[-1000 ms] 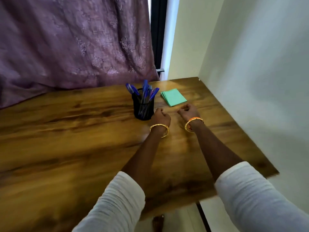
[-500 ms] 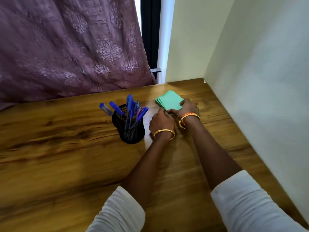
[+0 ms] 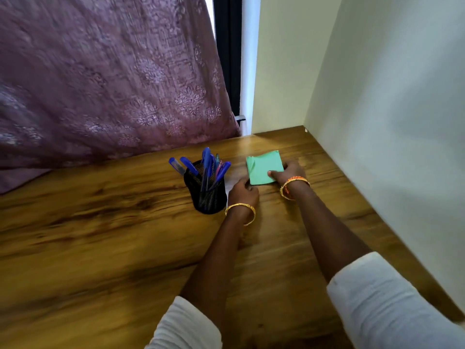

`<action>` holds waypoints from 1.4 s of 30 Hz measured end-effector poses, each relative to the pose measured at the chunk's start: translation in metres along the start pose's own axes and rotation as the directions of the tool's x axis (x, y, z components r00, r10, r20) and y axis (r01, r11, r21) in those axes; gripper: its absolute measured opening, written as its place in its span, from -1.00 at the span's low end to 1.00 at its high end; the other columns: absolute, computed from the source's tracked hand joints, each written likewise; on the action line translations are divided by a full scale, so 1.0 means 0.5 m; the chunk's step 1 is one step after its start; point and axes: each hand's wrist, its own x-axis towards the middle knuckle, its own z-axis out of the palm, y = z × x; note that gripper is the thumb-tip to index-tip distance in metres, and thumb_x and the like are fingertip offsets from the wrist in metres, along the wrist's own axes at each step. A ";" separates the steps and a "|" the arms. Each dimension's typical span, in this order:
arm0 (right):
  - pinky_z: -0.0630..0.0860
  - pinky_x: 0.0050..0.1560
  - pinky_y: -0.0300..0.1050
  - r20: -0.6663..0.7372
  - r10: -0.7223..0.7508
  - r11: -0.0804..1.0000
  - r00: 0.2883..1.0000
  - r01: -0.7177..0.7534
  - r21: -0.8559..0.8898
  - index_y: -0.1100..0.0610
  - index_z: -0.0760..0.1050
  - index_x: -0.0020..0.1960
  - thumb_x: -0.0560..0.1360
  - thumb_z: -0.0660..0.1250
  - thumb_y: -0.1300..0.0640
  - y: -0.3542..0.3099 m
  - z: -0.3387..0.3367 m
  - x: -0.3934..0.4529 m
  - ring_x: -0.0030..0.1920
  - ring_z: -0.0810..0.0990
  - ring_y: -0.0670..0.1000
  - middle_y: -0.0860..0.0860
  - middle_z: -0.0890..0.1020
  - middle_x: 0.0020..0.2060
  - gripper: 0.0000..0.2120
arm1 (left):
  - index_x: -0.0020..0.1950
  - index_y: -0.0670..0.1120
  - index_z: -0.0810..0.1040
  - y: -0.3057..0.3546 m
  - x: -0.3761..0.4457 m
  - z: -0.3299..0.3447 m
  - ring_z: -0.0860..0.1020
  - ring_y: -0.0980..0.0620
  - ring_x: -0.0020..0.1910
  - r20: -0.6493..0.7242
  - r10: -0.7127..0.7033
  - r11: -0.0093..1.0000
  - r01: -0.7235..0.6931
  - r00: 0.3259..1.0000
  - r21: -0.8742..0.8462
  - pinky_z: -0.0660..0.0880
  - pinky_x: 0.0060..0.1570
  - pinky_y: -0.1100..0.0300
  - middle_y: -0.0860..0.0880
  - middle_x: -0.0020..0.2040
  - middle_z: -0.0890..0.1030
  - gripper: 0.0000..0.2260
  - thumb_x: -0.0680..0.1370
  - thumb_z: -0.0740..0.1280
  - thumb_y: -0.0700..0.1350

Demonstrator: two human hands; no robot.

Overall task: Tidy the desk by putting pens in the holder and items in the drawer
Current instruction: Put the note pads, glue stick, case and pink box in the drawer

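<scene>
Green notepad pinched at its near edge by right hand, left hand seemingly clenched.

On the counter, the pen holder stands left of the left hand; the paper stack lies under the right hand.

Pretty soft daylight here, coming in through the bright window gap around 12 o'clock, and it leaves a pale glare patch on the desk near the middle. The curtain at 10 o'clock is smeared with motion blur, and the wide lens bends the edges.
</scene>
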 end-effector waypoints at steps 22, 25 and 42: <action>0.46 -0.55 -0.29 0.462 -0.173 0.859 0.870 -0.096 0.503 0.13 0.45 -0.19 0.53 0.29 0.19 0.157 0.042 -0.870 -0.29 0.51 0.00 0.01 0.52 -0.26 -0.87 | 0.20 -0.18 0.46 -0.337 -0.748 -0.302 0.59 -0.09 -0.03 -0.305 -0.221 0.857 0.035 0.926 -0.515 0.51 -0.35 0.24 -0.13 -0.01 0.60 -0.56 0.39 0.50 -0.16; 0.48 -0.45 -0.24 0.573 -0.223 0.873 0.789 -0.100 0.478 0.15 0.44 0.02 0.54 0.28 0.21 0.132 0.095 -0.962 -0.22 0.52 -0.02 0.02 0.54 -0.20 -0.93 | 0.14 -0.19 0.46 -0.402 -0.811 -0.369 0.61 -0.11 -0.02 -0.336 -0.236 0.861 0.036 0.912 -0.507 0.57 -0.28 0.15 -0.15 0.02 0.61 -0.63 0.39 0.48 -0.21; 0.58 -0.05 0.03 0.831 -0.152 0.988 0.535 0.065 0.139 0.16 0.30 0.36 0.50 0.30 0.30 0.014 0.535 -1.461 0.07 0.56 0.14 0.18 0.56 0.12 -0.55 | -0.27 -0.15 0.53 -0.814 -1.102 -0.901 0.48 0.22 -0.64 -0.374 -0.477 0.797 0.213 0.795 -0.565 0.46 -0.58 0.38 0.05 -0.58 0.57 -0.85 0.50 0.36 -0.28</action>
